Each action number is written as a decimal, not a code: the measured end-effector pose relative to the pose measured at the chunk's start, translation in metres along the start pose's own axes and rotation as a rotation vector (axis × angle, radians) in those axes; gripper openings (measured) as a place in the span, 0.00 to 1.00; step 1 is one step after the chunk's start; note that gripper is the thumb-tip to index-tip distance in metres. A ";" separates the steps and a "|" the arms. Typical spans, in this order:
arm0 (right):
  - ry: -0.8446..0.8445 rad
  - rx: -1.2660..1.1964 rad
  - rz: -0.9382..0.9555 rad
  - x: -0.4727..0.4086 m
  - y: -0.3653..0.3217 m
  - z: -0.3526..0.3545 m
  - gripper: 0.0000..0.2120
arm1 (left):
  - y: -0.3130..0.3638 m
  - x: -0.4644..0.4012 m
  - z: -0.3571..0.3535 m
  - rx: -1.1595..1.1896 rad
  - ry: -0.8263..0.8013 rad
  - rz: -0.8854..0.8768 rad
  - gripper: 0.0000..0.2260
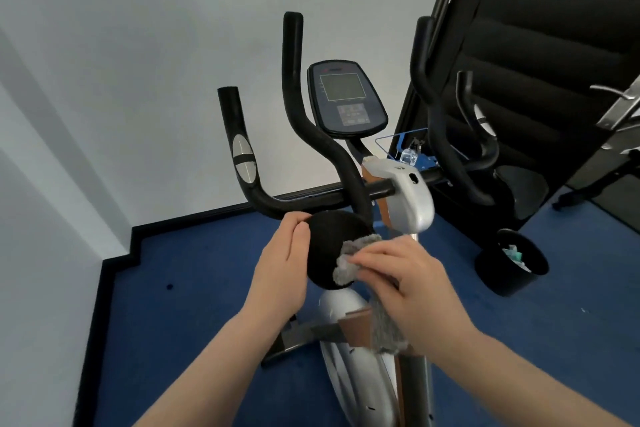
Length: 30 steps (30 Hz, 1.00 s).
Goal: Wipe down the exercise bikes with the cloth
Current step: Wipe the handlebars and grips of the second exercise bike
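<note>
An exercise bike stands in front of me, with black handlebars (297, 104), a dark console (346, 97) and a silver frame (414, 199). A round black pad (327, 239) sits at the near end of the handlebar stem. My left hand (280, 270) rests against the pad's left edge with its fingers straight. My right hand (412, 277) holds a grey fluffy cloth (349, 265) and presses it on the pad's right lower part. The rest of the cloth hangs down under my right palm.
A black waste bin (512, 263) with scraps inside stands on the blue carpet (194, 288) to the right. A tall black slatted panel (540, 52) leans behind the bike's right handlebars. White walls close in at the left and back.
</note>
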State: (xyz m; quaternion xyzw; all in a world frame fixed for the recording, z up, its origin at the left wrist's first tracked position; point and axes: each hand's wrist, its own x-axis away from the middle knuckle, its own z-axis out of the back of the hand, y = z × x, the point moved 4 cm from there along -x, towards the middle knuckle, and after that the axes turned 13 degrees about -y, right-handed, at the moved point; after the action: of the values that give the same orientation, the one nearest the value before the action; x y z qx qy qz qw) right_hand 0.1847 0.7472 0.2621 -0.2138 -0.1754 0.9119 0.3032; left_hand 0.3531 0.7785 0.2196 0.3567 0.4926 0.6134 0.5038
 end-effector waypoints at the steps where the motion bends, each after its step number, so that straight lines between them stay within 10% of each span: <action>1: 0.101 -0.052 -0.032 -0.002 0.001 0.000 0.12 | 0.000 0.000 -0.001 0.012 0.015 -0.007 0.12; 9: 0.626 -0.453 -0.301 0.024 -0.032 -0.074 0.13 | -0.004 0.000 -0.006 0.056 0.077 -0.032 0.12; 13: 0.498 -0.835 -0.382 0.022 -0.037 -0.073 0.18 | -0.005 -0.002 -0.003 0.029 0.046 -0.069 0.12; 20: 0.365 -0.024 -0.134 -0.002 -0.026 -0.035 0.11 | -0.009 -0.004 -0.006 0.083 0.095 -0.060 0.12; 27: 0.172 -0.492 -0.213 -0.002 -0.021 -0.032 0.11 | -0.009 -0.004 -0.006 0.083 0.089 -0.079 0.13; 30: 0.283 -0.176 -0.009 -0.015 -0.029 0.007 0.11 | -0.008 -0.004 -0.007 0.099 0.078 -0.084 0.13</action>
State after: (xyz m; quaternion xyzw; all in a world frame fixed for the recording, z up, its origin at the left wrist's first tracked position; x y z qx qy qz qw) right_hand 0.2059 0.7579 0.2855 -0.3651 -0.2110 0.8525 0.3090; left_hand 0.3496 0.7730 0.2100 0.3359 0.5563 0.5800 0.4912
